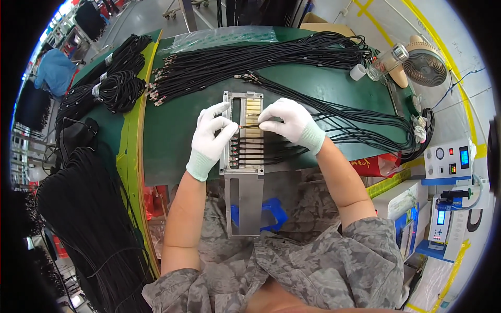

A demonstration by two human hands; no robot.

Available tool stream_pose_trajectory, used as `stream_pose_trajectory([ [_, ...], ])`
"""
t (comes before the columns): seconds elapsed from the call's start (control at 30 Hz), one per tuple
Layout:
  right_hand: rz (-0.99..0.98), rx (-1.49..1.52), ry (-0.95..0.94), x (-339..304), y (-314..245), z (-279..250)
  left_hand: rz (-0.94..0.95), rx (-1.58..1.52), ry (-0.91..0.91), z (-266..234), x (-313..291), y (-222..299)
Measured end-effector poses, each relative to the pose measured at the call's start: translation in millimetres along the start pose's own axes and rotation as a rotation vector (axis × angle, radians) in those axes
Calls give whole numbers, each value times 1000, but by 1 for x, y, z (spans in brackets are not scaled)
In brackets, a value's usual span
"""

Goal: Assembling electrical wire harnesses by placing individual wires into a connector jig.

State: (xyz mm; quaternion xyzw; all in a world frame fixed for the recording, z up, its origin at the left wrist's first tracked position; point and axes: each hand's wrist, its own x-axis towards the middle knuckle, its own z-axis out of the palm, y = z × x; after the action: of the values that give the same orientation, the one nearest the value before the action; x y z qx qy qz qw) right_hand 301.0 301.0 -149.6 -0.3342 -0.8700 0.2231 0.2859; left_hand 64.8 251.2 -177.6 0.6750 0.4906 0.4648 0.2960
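A metal fixture (243,170) with a row of slots lies lengthwise in front of me on the green table. Several black cables (253,151) sit side by side across its nearer slots, while pale yellow slot blocks (254,107) show at its far end. Above the middle of the fixture, my gloved left hand (209,138) pinches the connector end of a black cable (249,126) between thumb and forefinger. From the other side my gloved right hand (289,122) grips the same cable with its fingertips. The connector itself is mostly covered by my left fingers.
A cable bundle (360,128) runs right from the fixture; a larger one (261,60) lies along the table's back. Coiled cables (120,86) lie at far left. At right stand a fan (425,65), a glass jar (383,63) and bench devices (446,161). A blue bin (274,214) is below.
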Motion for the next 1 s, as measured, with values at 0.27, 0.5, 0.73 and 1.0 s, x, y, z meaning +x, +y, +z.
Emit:
stream_pose_trajectory([
  [0.27, -7, -61, -17, -5, -2, 7, -23, 70, -4, -11, 0, -4],
  [0.5, 50, -223, -115, -12, -1, 4, -28, 297, 95, -17, -2, -24],
  [0.73, 30, -313, -95, -13, 2, 7, -79, 288, 17, -18, 0, -20],
  [1.0, 30, -265, -141, -12, 1, 12, 84, 208, -61, -7, 0, -13],
])
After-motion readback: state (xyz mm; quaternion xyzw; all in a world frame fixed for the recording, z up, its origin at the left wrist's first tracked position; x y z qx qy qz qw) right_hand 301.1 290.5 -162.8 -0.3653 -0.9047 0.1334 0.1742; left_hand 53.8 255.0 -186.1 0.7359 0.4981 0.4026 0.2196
